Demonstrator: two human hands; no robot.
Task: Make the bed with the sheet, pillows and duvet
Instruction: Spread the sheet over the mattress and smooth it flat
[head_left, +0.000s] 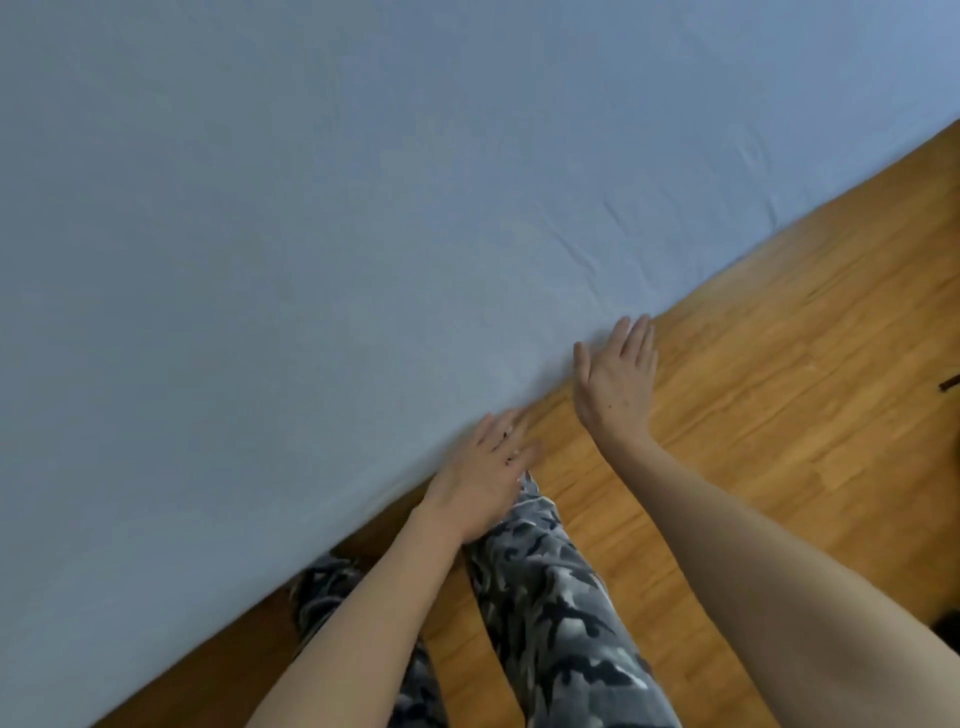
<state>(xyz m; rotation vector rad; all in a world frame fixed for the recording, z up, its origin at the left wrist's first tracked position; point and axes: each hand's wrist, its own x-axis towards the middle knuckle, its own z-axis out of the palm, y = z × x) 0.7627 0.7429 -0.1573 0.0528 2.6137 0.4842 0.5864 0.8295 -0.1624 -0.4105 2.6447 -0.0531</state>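
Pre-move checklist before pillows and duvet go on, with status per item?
1. Sheet covers the visible mattress top: ok.
2. Sheet smooth: not ok, a few creases run near the edge by the floor.
3. Edge tucked along the side: cannot tell, the side of the bed is hidden from this angle.
4. Left hand free: ok, fingers straight, at the sheet's edge, holding nothing.
5. Right hand free: ok, open, palm toward the bed's edge.
6. Pillows and duvet within reach: cannot tell, neither is in view.
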